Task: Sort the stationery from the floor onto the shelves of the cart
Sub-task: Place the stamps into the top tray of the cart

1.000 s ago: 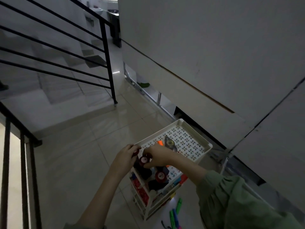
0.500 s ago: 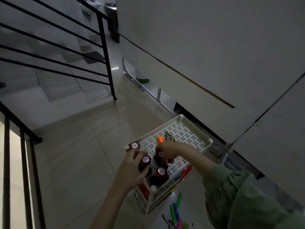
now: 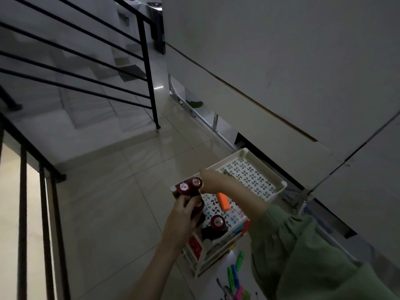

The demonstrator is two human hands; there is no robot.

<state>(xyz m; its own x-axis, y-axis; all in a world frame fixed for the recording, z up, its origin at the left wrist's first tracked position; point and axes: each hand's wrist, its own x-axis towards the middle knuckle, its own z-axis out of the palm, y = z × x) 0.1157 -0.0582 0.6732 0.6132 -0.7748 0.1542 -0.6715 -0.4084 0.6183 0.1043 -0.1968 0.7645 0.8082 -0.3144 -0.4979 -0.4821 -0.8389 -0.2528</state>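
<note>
A white tiered cart [image 3: 273, 194] stands on the tiled floor by the wall. On its perforated top shelf two red-capped dark bottles [image 3: 184, 187] sit in the far left corner, and another red-capped bottle [image 3: 217, 222] stands near the front. An orange highlighter [image 3: 223, 201] lies mid-shelf. My left hand [image 3: 180, 221] grips a further red-capped bottle [image 3: 198, 205] at the shelf's left edge. My right hand [image 3: 213, 181] is blurred, reaching over the shelf right beside the corner bottles; its fingers are unclear. Several highlighters [image 3: 235, 272] lie on the floor by the cart.
Black stair railings [image 3: 149, 68] stand to the left and behind, with steps going down. A grey wall panel [image 3: 281, 72] runs close along the cart's right side. A small metal item [image 3: 227, 173] lies at the shelf's back. Lower shelves hold colourful stationery [image 3: 240, 230].
My right hand has carried its bottle to the far left corner beside the first one. My left hand stays on its bottle at the left edge. The orange highlighter is now uncovered.
</note>
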